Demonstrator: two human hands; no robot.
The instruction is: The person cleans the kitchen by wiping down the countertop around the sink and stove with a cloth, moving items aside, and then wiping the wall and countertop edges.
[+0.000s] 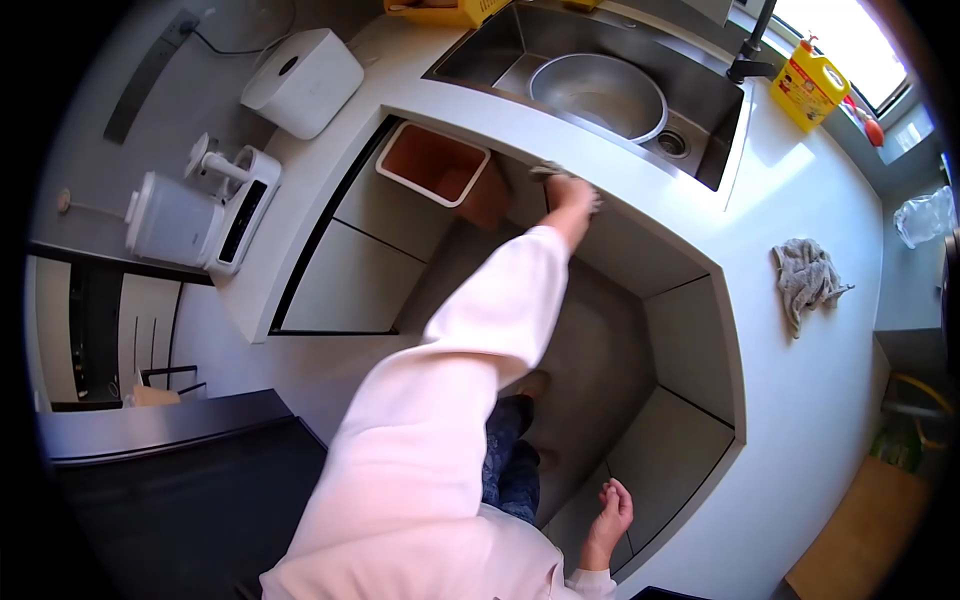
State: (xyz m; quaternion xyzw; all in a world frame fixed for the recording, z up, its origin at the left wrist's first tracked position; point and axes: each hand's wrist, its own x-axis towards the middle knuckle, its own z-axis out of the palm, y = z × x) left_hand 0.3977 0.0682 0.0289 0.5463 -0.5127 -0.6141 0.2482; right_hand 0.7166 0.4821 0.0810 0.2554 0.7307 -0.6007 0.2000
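My left hand (570, 196) reaches forward to the front edge of the counter below the sink. It is closed around a bunched greyish cloth (547, 171), and bits of the cloth stick out on both sides of the fingers. My right hand (608, 514) hangs low near the right-hand cabinet fronts, fingers loosely curled, with nothing in it. A second grey-brown cloth (806, 280) lies crumpled on the right stretch of the white counter (800, 400).
A metal basin (600, 95) sits in the steel sink (505, 45). Left of my hand is a brown bin (435, 165) with a white rim. A yellow jug (808, 88) stands beside the faucet (752, 62). White containers (305, 82) line the left counter.
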